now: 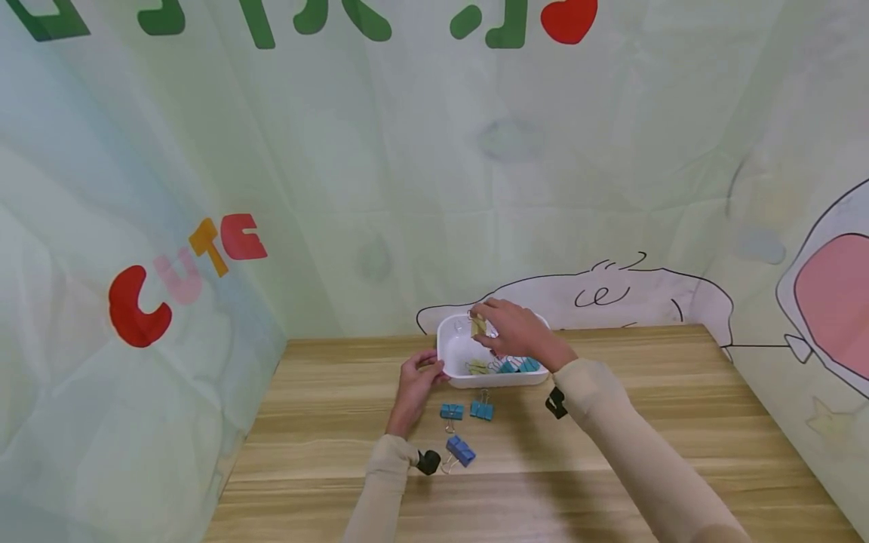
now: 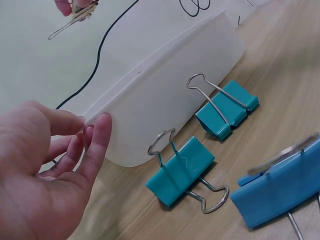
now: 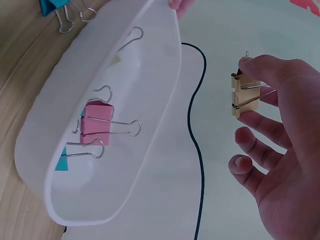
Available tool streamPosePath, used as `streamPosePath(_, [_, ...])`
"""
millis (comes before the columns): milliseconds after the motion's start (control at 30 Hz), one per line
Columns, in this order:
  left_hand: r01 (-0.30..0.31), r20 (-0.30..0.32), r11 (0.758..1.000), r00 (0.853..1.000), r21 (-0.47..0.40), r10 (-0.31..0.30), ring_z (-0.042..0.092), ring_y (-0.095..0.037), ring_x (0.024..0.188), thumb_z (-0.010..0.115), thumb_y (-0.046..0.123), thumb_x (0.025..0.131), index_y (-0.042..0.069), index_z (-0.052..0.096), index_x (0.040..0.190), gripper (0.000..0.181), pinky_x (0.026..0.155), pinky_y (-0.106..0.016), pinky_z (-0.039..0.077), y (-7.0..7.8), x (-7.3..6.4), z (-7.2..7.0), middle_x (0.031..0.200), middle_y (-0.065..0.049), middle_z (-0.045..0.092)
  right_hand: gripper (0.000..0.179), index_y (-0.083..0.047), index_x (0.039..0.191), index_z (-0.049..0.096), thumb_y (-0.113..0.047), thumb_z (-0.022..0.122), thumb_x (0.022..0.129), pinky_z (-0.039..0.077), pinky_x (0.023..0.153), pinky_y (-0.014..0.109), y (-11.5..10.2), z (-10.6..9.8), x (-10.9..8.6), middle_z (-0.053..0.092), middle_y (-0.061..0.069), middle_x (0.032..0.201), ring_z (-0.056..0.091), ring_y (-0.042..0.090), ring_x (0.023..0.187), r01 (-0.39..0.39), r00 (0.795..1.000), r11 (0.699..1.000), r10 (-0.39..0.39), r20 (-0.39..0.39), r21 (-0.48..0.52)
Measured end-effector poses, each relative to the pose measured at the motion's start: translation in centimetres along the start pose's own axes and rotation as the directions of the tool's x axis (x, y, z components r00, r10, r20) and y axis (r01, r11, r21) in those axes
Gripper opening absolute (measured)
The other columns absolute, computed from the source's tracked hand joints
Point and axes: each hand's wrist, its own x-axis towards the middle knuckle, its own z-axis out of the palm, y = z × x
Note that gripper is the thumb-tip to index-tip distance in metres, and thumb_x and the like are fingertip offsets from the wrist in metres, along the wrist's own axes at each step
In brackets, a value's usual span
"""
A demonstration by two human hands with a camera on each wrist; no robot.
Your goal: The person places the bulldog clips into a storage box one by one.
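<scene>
My right hand (image 1: 519, 332) is raised over a white plastic box (image 1: 495, 382), pinching a yellow binder clip (image 3: 247, 95) between thumb and fingers. At the box's left corner my left hand (image 1: 413, 385) grips the rim, with thumb and fingertips on either side of it in the left wrist view. Inside the box lie a pink binder clip (image 3: 97, 124), yellow clips (image 1: 478, 367) and teal clips (image 1: 528, 365). On the table in front stand two teal binder clips, one on the left (image 2: 181, 170) and one on the right (image 2: 227, 110), with a blue binder clip (image 1: 461, 450) nearer me.
The wooden table (image 1: 326, 422) runs back to a printed cloth (image 1: 353, 226) that hangs just behind the box. Another part of this cloth closes off the left side. Black wrist cameras sit on both sleeves, the left one (image 1: 428, 462) close beside the blue clip.
</scene>
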Motion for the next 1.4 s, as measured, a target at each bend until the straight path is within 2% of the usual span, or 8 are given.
streamPosePath(433, [-0.006,0.01,1.0,1.0,-0.002,0.006,0.067,-0.026,0.09,0.061,-0.009,0.1,-0.02,0.05,0.133,0.037,0.086,-0.037,0.066,0.1,-0.1,-0.1,0.115,-0.021,0.054,0.044,-0.013,0.134,0.062,-0.038,0.072,0.099,0.063,0.091,0.051,-0.3,-0.3,1.9,0.065,0.01,0.126,0.063,0.029,0.112,-0.02,0.999,1.0,0.02,0.025,-0.001])
streamPosePath(633, [-0.01,0.011,1.0,1.0,-0.004,0.01,0.066,-0.025,0.088,0.061,-0.009,0.1,-0.021,0.05,0.133,0.037,0.084,-0.034,0.067,-0.1,0.0,-0.2,0.113,-0.02,0.054,0.06,-0.014,0.145,0.057,-0.046,0.073,0.097,0.058,0.102,0.057,-0.5,-0.2,2.1,0.06,0.013,0.141,0.058,0.033,0.126,-0.051,0.999,0.999,0.05,0.018,0.012])
streamPosePath(733, [-0.024,0.018,1.0,1.0,-0.014,0.024,0.066,-0.022,0.085,0.06,-0.009,0.1,-0.022,0.049,0.132,0.037,0.08,-0.03,0.067,-0.1,0.0,-0.2,0.112,-0.019,0.054,0.07,-0.015,0.15,0.052,-0.05,0.074,0.095,0.054,0.106,0.058,-0.6,-0.2,1.9,0.055,0.014,0.148,0.053,0.034,0.134,-0.049,0.999,0.999,0.049,0.011,0.01])
streamPosePath(833, [-0.029,0.021,0.999,0.999,-0.022,0.029,0.065,-0.018,0.082,0.059,-0.01,0.1,-0.022,0.049,0.132,0.036,0.079,-0.029,0.067,-0.1,0.0,-0.2,0.111,-0.019,0.053,0.072,-0.015,0.152,0.052,-0.052,0.073,0.094,0.054,0.107,0.057,-0.8,-0.2,1.4,0.054,0.014,0.149,0.053,0.034,0.135,-0.03,1.0,1.0,0.03,0.01,0.007])
streamPosePath(1033, [-0.006,0.003,1.0,1.0,0.013,0.006,0.065,-0.018,0.084,0.061,-0.007,0.1,-0.019,0.052,0.132,0.035,0.088,-0.038,0.066,-0.1,0.0,-0.2,0.114,-0.019,0.054,0.072,-0.014,0.152,0.052,-0.055,0.071,0.095,0.053,0.109,0.054,-1.1,-0.1,0.3,0.053,0.014,0.15,0.054,0.033,0.134,-0.003,1.0,1.0,0.003,0.029,-0.002])
streamPosePath(1200, [-0.004,0.004,1.0,1.0,0.013,0.003,0.065,-0.018,0.084,0.061,-0.006,0.101,-0.018,0.052,0.133,0.035,0.091,-0.043,0.065,-0.2,0.0,-0.2,0.114,-0.019,0.054,0.071,-0.014,0.151,0.053,-0.054,0.071,0.095,0.058,0.102,0.054,-1.6,0.4,-0.6,0.055,0.014,0.147,0.057,0.032,0.13,0.024,0.999,0.999,-0.023,0.028,-0.022])
streamPosePath(1400, [-0.035,0.025,0.999,0.999,-0.031,0.036,0.066,-0.019,0.082,0.059,-0.009,0.1,-0.022,0.05,0.132,0.036,0.089,-0.045,0.065,-0.2,0.1,-0.2,0.11,-0.017,0.052,0.065,-0.014,0.148,0.056,-0.048,0.074,0.095,0.062,0.093,0.053,-2.3,1.6,-1.9,0.059,0.013,0.141,0.06,0.031,0.124,0.077,0.997,0.997,-0.076,0.004,-0.018])
